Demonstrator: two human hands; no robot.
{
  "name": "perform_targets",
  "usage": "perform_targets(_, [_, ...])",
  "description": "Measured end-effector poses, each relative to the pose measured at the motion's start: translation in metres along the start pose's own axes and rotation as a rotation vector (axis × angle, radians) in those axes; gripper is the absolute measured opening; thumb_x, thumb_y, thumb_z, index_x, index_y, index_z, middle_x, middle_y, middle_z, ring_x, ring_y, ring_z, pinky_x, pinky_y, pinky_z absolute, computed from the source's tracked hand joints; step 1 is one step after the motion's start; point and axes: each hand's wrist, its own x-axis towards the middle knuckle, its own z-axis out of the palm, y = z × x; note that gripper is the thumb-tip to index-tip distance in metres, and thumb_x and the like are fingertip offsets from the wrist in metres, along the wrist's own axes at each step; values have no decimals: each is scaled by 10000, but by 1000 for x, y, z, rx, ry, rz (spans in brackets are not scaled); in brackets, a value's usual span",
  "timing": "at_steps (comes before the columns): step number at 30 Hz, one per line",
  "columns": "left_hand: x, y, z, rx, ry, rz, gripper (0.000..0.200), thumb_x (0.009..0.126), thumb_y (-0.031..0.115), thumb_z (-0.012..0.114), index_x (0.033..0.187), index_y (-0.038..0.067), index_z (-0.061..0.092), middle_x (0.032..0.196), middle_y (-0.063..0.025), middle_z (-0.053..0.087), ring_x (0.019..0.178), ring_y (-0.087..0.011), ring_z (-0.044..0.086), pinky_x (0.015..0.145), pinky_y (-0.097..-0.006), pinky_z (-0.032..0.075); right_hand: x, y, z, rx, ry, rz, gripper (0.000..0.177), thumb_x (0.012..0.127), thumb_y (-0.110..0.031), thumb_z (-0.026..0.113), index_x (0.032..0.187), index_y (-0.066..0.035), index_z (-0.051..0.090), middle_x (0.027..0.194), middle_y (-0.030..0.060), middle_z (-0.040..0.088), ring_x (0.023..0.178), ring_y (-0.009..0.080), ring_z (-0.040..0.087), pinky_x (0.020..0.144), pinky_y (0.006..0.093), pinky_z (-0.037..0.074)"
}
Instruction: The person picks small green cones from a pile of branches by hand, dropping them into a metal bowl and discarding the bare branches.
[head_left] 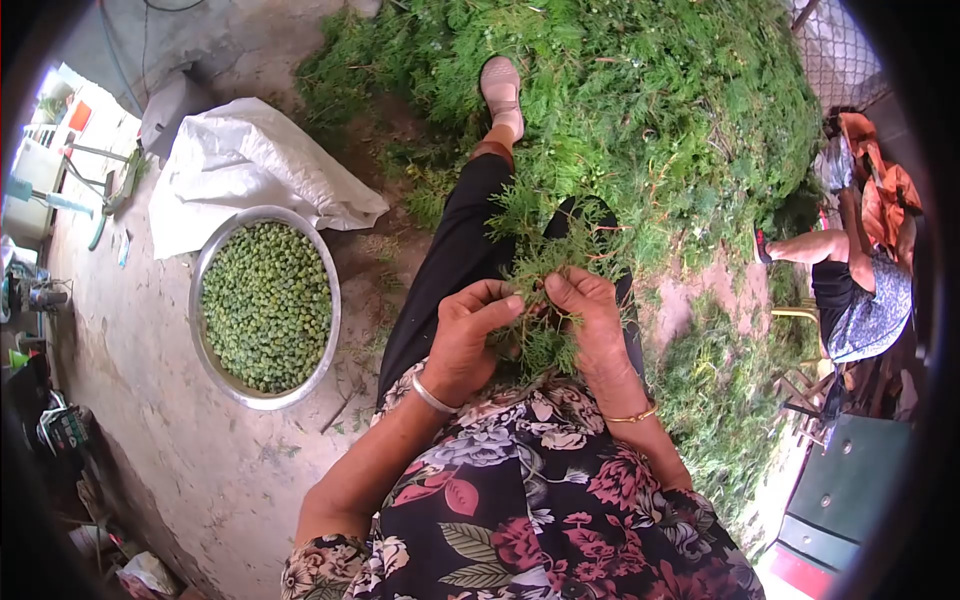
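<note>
A leafy green conifer sprig (545, 265) lies across my lap, its flat fronds spreading above and below my fingers. My left hand (468, 335), with a silver bangle at the wrist, is closed in a pinch at the sprig's left side. Opposite it, my right hand (590, 312) pinches the sprig between thumb and bent fingers. The fingertips are close together, and whatever small part lies between them is hidden. To the left, a round metal basin (335, 338) holds many small green cones (265, 305).
A white woven sack (250, 165) lies behind the basin on the concrete floor (190, 440). A large heap of cut conifer branches (650, 130) spreads ahead and right. Another person (865, 290) sits at the far right, near a green panel (850, 470).
</note>
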Motion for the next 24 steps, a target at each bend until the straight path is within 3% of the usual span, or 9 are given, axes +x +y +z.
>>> perform_targets(4, [-1,7,4,-32,-74,41,343,781,132,701,1054,-29,571,965,-84,647,868,-142,613,828,-294,485,2,1,-1,-5,-29,7,148,864,-150,651,848,-3,650,729,-10,620,647,49,518,616,209,431])
perform_targets(11, [1,4,7,-86,-124,26,399,790,134,694,1115,-41,542,1009,-91,636,892,-157,621,825,-307,501,0,-5,0,18,-40,52,141,860,-141,652,868,0,654,750,3,639,654,55,536,618,210,432])
perform_targets(14, [1,5,5,-27,-122,-54,361,823,134,666,1114,-41,542,1003,-94,637,882,-159,626,817,-314,510,1,-1,-3,-6,-25,55,130,863,-130,647,868,0,655,749,3,638,651,55,536,614,211,432])
perform_targets(16, [2,3,5,-152,-107,-126,319,850,116,632,1114,-39,541,995,-98,640,865,-161,631,797,-309,517,2,-1,-4,-10,-25,49,126,864,-125,645,863,1,654,749,3,637,650,55,535,612,212,433])
perform_targets(24, [6,-3,3,-186,26,-105,166,836,55,620,982,-20,599,833,-64,632,715,-134,606,687,-275,518,-2,-3,0,-61,-73,7,120,853,-113,656,825,3,645,725,0,623,625,53,518,593,214,431])
